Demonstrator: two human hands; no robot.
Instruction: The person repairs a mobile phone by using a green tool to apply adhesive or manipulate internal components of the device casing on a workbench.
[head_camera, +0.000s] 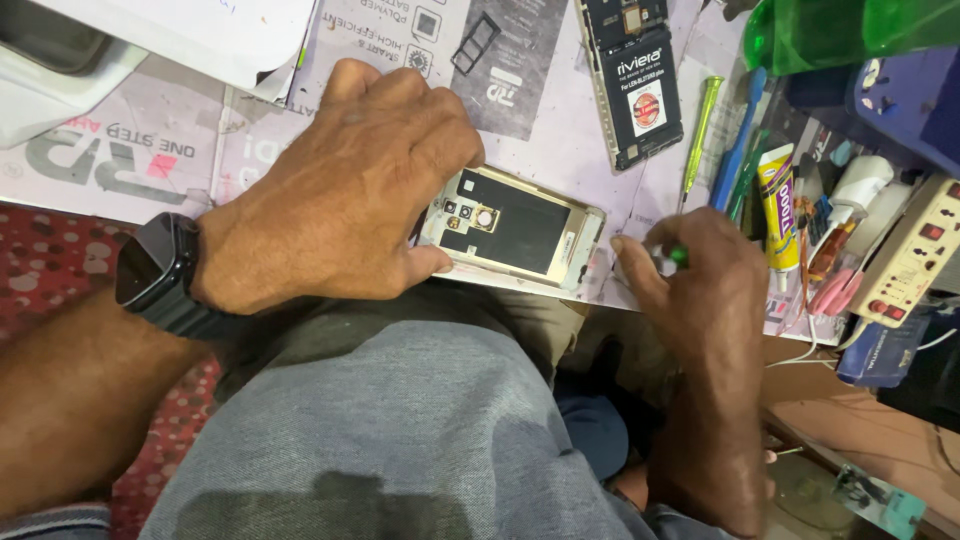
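I see the opened phone (512, 232), gold-framed with its dark inner plate facing up, lying on the tabletop (560, 130) at the near edge. Its long axis runs left to right, slightly tilted down to the right. My left hand (340, 190) covers its left end, grip clamped on it: thumb against the near edge, fingers curled over the far corner. My right hand (700, 275) sits just right of the phone's right end, grip closed on a small green-handled screwdriver (672, 256), most of which is hidden in the fingers; I cannot tell where its tip points. The left hand is the one on the phone; the right is near but apart.

Beyond the right hand lie another green screwdriver (700, 130), a glue tube (778, 205) and a power strip (915, 250). Farther off rests a second phone body (635, 75).
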